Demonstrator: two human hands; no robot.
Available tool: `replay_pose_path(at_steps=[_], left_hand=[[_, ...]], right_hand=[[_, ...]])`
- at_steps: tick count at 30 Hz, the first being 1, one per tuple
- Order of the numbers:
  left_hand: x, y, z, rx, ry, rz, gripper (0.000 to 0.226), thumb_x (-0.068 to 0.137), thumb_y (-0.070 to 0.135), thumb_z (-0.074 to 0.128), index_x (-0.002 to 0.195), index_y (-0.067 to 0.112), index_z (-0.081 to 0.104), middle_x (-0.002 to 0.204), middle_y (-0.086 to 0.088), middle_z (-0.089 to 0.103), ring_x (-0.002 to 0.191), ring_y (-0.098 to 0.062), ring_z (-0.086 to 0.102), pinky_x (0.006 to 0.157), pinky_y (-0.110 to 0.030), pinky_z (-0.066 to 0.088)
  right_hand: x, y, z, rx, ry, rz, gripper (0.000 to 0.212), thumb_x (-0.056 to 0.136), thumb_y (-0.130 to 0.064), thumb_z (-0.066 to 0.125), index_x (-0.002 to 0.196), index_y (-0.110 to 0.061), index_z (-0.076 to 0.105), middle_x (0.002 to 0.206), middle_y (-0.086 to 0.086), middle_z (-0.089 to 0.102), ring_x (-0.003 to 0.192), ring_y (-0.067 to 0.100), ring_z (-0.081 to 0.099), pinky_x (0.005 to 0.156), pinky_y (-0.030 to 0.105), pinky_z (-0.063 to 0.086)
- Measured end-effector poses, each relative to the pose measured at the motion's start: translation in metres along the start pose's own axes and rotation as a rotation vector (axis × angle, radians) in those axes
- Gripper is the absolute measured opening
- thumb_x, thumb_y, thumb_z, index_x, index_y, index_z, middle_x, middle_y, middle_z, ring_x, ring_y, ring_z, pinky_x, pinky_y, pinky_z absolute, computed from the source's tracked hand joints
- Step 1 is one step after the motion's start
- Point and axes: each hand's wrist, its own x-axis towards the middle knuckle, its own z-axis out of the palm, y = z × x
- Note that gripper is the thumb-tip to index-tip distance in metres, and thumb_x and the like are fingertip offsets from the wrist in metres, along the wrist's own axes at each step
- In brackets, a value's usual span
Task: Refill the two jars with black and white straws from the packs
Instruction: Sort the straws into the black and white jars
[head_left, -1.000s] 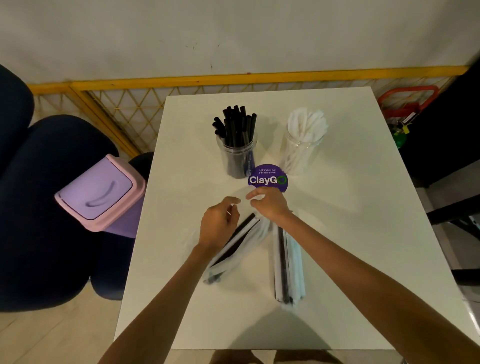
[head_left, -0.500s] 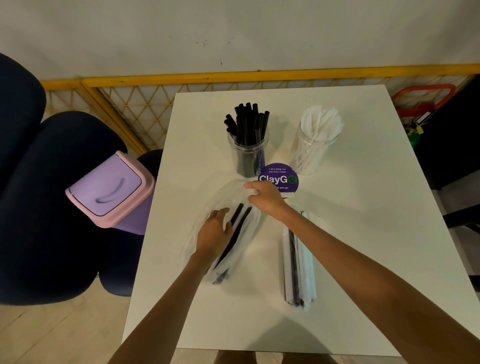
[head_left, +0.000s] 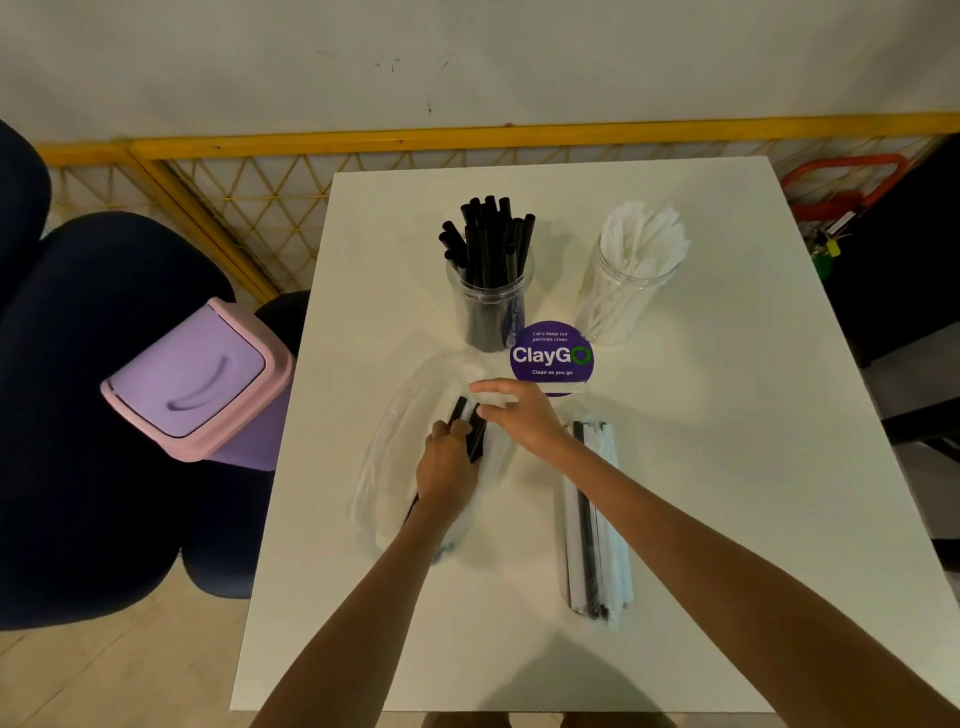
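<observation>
The clear pack (head_left: 387, 467) lies on the white table (head_left: 701, 467) in front of me, slightly left of centre, its open end pointing away from me toward the jars. A few black straws (head_left: 471, 434) show at that end. My left hand (head_left: 447, 467) rests on the pack with its fingers curled round those straws, gripping them. My right hand (head_left: 522, 415) reaches in from the right and pinches the thin plastic at the pack's mouth between thumb and fingers, touching the straw tips.

Just to the right of my right forearm lies the second pack (head_left: 592, 545), long and narrow, with white straws and a dark one inside, running straight toward me.

Beyond my hands stands a round purple ClayGo sign (head_left: 551, 356). Behind it, the black-straw jar (head_left: 488, 306) is on the left and the white-straw jar (head_left: 623, 296) on the right, both upright and apart from each other.

Off the table's left edge sits a purple bin (head_left: 192, 374) with a pink rim, against a dark blue chair (head_left: 78, 415). A yellow railing (head_left: 467, 140) runs along the wall behind.
</observation>
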Motion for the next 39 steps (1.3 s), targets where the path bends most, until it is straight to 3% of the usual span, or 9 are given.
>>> replay_pose_path(at_steps=[4, 11, 15, 19, 22, 25, 27, 34, 39], left_hand=[[0.002, 0.01, 0.009, 0.087, -0.011, -0.036, 0.041, 0.093, 0.019, 0.051, 0.13, 0.009, 0.037, 0.126, -0.013, 0.042, 0.112, -0.029, 0.046, 0.084, -0.039, 0.047], [0.002, 0.017, 0.015, 0.303, 0.019, -0.004, 0.037, 0.093, 0.01, 0.049, 0.128, 0.007, 0.038, 0.127, -0.011, 0.042, 0.112, -0.025, 0.048, 0.082, -0.032, 0.048], [0.0, 0.02, 0.02, 0.475, 0.016, 0.026, 0.043, 0.088, 0.011, 0.058, 0.125, 0.008, 0.038, 0.124, -0.009, 0.046, 0.112, -0.02, 0.049, 0.079, -0.026, 0.049], [0.002, 0.022, 0.025, 0.492, 0.017, 0.015, 0.043, 0.09, 0.01, 0.055, 0.128, 0.004, 0.035, 0.129, -0.011, 0.043, 0.117, -0.022, 0.046, 0.078, -0.025, 0.05], [0.003, 0.022, 0.027, 0.436, 0.017, -0.027, 0.034, 0.096, 0.011, 0.045, 0.128, 0.003, 0.035, 0.129, -0.012, 0.043, 0.117, -0.022, 0.048, 0.08, -0.027, 0.05], [0.004, 0.022, 0.028, 0.346, 0.022, -0.077, 0.028, 0.098, 0.012, 0.037, 0.124, 0.002, 0.038, 0.127, -0.014, 0.046, 0.114, -0.025, 0.051, 0.083, -0.03, 0.049], [0.005, 0.021, 0.025, 0.271, 0.018, -0.103, 0.03, 0.097, 0.013, 0.039, 0.125, 0.001, 0.039, 0.127, -0.014, 0.048, 0.115, -0.027, 0.052, 0.086, -0.032, 0.047], [-0.001, 0.011, 0.005, -0.015, -0.004, -0.043, 0.031, 0.093, 0.017, 0.048, 0.119, 0.002, 0.042, 0.106, -0.017, 0.062, 0.094, -0.033, 0.06, 0.073, -0.037, 0.047], [-0.004, 0.008, -0.008, -0.176, -0.012, 0.004, 0.031, 0.097, 0.021, 0.046, 0.12, 0.0, 0.043, 0.108, -0.02, 0.062, 0.092, -0.034, 0.059, 0.072, -0.033, 0.04]], right_hand=[[0.002, 0.003, -0.002, 0.006, 0.009, 0.046, 0.034, 0.089, -0.008, 0.057, 0.122, -0.012, 0.061, 0.131, 0.005, 0.058, 0.123, 0.018, 0.05, 0.099, 0.025, 0.04], [0.008, 0.003, -0.009, 0.021, 0.027, 0.092, 0.031, 0.092, -0.013, 0.052, 0.121, -0.009, 0.062, 0.127, 0.006, 0.06, 0.109, 0.018, 0.057, 0.064, 0.012, 0.04], [0.005, -0.001, -0.014, 0.028, 0.021, 0.102, 0.028, 0.093, -0.013, 0.051, 0.116, -0.004, 0.064, 0.124, 0.011, 0.062, 0.103, 0.019, 0.057, 0.083, 0.029, 0.048], [0.001, -0.005, -0.02, 0.031, 0.014, 0.115, 0.028, 0.093, -0.013, 0.05, 0.115, -0.001, 0.064, 0.123, 0.014, 0.062, 0.115, 0.026, 0.056, 0.098, 0.041, 0.047], [-0.001, -0.006, -0.023, 0.058, 0.01, 0.133, 0.026, 0.093, -0.012, 0.051, 0.111, 0.0, 0.065, 0.114, 0.015, 0.064, 0.106, 0.029, 0.059, 0.093, 0.046, 0.05], [-0.004, -0.005, -0.025, 0.118, -0.001, 0.178, 0.022, 0.092, -0.012, 0.051, 0.103, -0.003, 0.067, 0.082, 0.006, 0.059, 0.08, 0.023, 0.056, 0.084, 0.05, 0.054], [-0.006, -0.004, -0.028, 0.127, -0.014, 0.191, 0.019, 0.091, -0.013, 0.051, 0.098, -0.003, 0.066, 0.071, 0.0, 0.052, 0.077, 0.02, 0.054, 0.083, 0.05, 0.055], [-0.014, -0.007, -0.042, 0.182, -0.034, 0.237, 0.021, 0.093, -0.011, 0.05, 0.104, 0.002, 0.062, 0.077, 0.001, 0.05, 0.086, 0.02, 0.053, 0.071, 0.037, 0.057], [-0.016, -0.008, -0.046, 0.196, -0.022, 0.313, 0.029, 0.091, -0.007, 0.049, 0.111, 0.012, 0.057, 0.08, 0.009, 0.05, 0.08, 0.021, 0.055, 0.068, 0.037, 0.056]])
